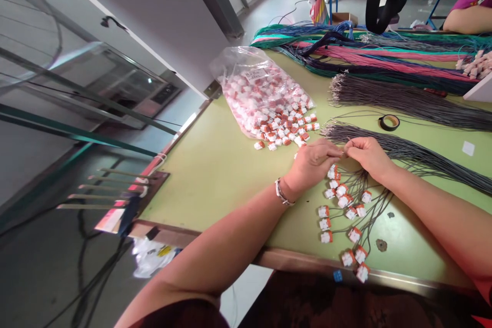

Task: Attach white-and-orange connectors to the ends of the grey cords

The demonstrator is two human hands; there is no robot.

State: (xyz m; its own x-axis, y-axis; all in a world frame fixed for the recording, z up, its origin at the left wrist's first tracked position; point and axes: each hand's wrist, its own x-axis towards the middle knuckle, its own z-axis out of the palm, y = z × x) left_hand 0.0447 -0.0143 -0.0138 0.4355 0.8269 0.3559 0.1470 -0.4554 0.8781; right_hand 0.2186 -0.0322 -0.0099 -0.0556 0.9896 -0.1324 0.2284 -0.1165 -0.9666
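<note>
Both hands meet above the green table (200,179), fingertips nearly touching. My left hand (313,161), with a bracelet at the wrist, is closed in a pinch; what it holds is too small to make out. My right hand (367,156) pinches a thin dark wire near its end. Below them lie several white-and-orange connectors (342,201) with dark wires attached. Beyond my left hand, loose connectors (282,128) spill from a clear plastic bag (261,87). A bundle of dark wires (407,156) stretches to the right behind my right hand.
A black tape roll (389,122) lies behind the wires. Farther back are another dark bundle (403,100) and pink, green and blue wires (384,61). Metal prongs (103,189) stick out at the table's left edge. A person's arm (467,19) rests at the upper right.
</note>
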